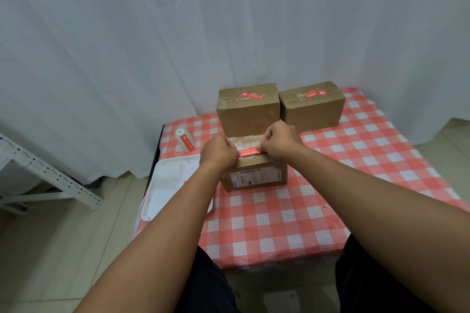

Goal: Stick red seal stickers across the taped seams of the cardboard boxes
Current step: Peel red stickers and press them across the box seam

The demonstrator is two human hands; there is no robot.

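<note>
On near box (254, 173), hands pinching red sticker (250, 152)

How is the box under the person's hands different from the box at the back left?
The near box shows a white shipping label on its front; the back left box shows plain cardboard. The near box's red sticker is held at its ends by the left hand and right hand; the back left box's sticker lies untouched. Both are brown, taped cardboard.
</note>
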